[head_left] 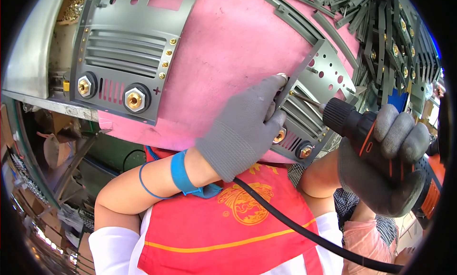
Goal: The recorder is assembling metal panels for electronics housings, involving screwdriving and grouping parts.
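My left hand, in a grey glove with a blue strap on the wrist, grips the left edge of a dark grey metal panel with slots, holes and brass fittings. The panel lies on a pink work surface. In my gloved right hand is a black and orange power screwdriver. Its thin bit points left across the panel and meets a small brass screw near the panel's left edge. My left fingertips sit close beside that screw, and part of the thumb is hidden.
A similar panel with large brass fittings and hex nuts lies at the left. Grey metal strips are piled at the far right, beside stacked panels. A black cable crosses my red apron. Another person's pink sleeve shows lower right.
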Tool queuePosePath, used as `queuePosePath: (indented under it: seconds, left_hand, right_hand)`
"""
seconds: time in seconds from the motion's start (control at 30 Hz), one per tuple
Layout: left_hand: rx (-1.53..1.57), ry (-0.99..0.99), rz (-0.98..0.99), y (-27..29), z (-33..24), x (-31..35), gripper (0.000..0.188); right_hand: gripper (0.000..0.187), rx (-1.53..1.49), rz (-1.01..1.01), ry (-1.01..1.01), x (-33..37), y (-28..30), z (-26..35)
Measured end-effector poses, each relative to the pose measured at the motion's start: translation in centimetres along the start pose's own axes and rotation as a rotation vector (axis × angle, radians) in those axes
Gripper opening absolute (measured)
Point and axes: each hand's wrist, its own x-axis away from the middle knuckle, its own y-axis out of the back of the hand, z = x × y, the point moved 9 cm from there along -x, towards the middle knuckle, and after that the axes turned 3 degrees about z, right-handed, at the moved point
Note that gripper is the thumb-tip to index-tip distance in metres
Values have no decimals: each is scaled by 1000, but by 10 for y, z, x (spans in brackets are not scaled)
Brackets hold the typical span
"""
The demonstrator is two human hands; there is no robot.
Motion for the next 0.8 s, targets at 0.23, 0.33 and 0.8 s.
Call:
queuePosePath:
  seconds: [0.23,0.33,0.8]
  left_hand:
    - [111,61,-8,-2,6,-1,41]
    - [134,38,-16,-3,9,0,40]
    - [-680,-314,160,17,-4,62,29]
  right_hand:
    - [24,324,269,-35,-8,-13,-8]
    - [25,214,250,-23,-12,-17,-14]
    - [28,-217,166,116,3,7,19]
